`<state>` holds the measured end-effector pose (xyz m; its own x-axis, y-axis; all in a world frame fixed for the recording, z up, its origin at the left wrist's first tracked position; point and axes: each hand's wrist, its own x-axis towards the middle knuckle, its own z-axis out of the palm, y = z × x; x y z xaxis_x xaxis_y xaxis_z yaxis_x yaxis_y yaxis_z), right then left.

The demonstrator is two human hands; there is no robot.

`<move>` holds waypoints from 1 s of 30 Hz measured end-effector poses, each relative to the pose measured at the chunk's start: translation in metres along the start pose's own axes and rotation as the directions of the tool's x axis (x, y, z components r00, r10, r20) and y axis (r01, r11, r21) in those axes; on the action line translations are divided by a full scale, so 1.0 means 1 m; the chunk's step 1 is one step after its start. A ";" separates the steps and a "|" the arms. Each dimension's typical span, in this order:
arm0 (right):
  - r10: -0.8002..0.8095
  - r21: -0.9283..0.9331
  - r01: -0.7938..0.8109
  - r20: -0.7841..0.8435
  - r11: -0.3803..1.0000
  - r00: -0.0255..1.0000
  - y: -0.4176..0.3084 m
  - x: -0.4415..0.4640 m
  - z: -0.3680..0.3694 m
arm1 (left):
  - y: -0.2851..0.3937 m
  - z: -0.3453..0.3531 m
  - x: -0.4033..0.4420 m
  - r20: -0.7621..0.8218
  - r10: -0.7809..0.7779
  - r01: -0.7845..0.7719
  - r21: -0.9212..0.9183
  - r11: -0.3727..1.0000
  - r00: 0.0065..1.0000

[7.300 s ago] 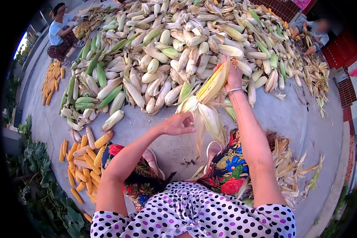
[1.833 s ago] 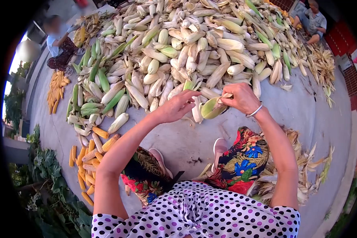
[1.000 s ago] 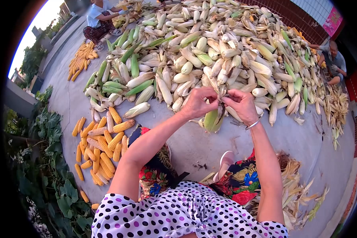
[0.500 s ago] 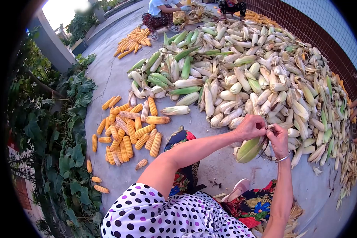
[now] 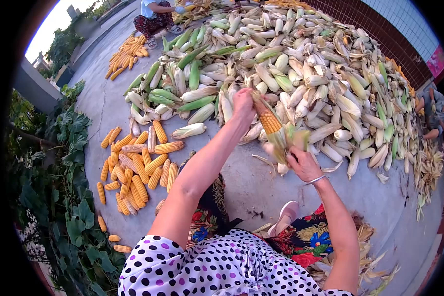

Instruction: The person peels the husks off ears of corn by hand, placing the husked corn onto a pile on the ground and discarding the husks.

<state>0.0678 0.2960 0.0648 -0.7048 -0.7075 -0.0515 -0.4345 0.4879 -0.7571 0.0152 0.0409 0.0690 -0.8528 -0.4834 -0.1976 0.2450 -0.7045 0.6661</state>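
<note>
A partly husked ear of corn (image 5: 270,121) slants between my two hands, its orange kernels bared on the upper side. My left hand (image 5: 243,104) is closed at its upper, tip end; whether it grips husk or cob there is hidden. Lower down, my right hand (image 5: 305,165) is closed on the peeled-back husk (image 5: 280,144), which is blurred by motion. Beyond both hands rises a big heap of unhusked corn (image 5: 301,84), with pale and green husks.
Husked yellow cobs (image 5: 139,170) lie in a pile on the concrete at left, near leafy plants (image 5: 74,197). More cobs (image 5: 127,55) lie farther back by a co-worker (image 5: 155,19). Another person (image 5: 438,111) sits at far right. Loose husks (image 5: 362,246) lie by my right leg.
My hands have moved apart, the left one up and left, the right one down and left. Husk has been drawn down, exposing kernels. The view has turned to the right.
</note>
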 end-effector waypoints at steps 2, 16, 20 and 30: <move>0.036 -0.178 -0.018 0.099 0.984 0.994 0.038 -0.019 0.004 | 0.005 -0.020 0.026 -0.033 0.080 -0.079 0.032 0.996 0.996; -0.270 -0.416 0.111 -0.346 0.903 0.898 0.008 0.000 -0.034 | -0.032 0.005 -0.002 0.028 0.066 -0.067 0.057 0.996 0.997; -0.243 -0.332 0.111 -0.387 0.937 0.889 0.002 0.024 -0.006 | -0.036 0.027 -0.026 0.193 -0.113 0.126 -0.056 0.990 0.975; -0.063 -0.444 -0.115 -0.366 0.889 0.929 0.026 0.029 -0.001 | 0.007 0.058 -0.063 0.821 0.205 -0.829 0.555 -0.070 0.532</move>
<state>0.0350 0.2885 0.0445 -0.8322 -0.5009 0.2379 -0.5543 0.7418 -0.3775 0.0437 0.0961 0.1277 -0.7826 0.0251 0.6221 0.4339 0.7385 0.5160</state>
